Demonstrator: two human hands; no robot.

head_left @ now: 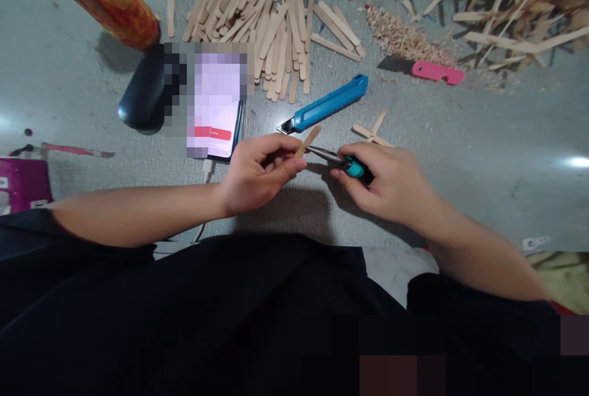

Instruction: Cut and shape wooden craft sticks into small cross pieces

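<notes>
Between the thumb and fingers of my left hand (260, 172) is a wooden popsicle stick (309, 140), its upper end slanting up to the right. My right hand (391, 184) is wrapped round needle-nose pliers (354, 167) with teal and black handles. The pliers' slim metal tip meets the stick near my left fingertips; whether the jaws grip it I cannot tell. Just beyond my hands lies a blue utility knife (331, 103), its blade toward the left. A small cross of joined sticks (372, 132) rests behind my right hand, partly hidden by it.
A heap of popsicle sticks (276, 27) spreads at the back. Stick assemblies (506, 21) pile up at the far right, near wood shavings (405, 37) and a pink-handled blade (437, 72). On the left are a phone (216, 107) with a cable, a black mouse (150, 92) and an orange canister (115, 3).
</notes>
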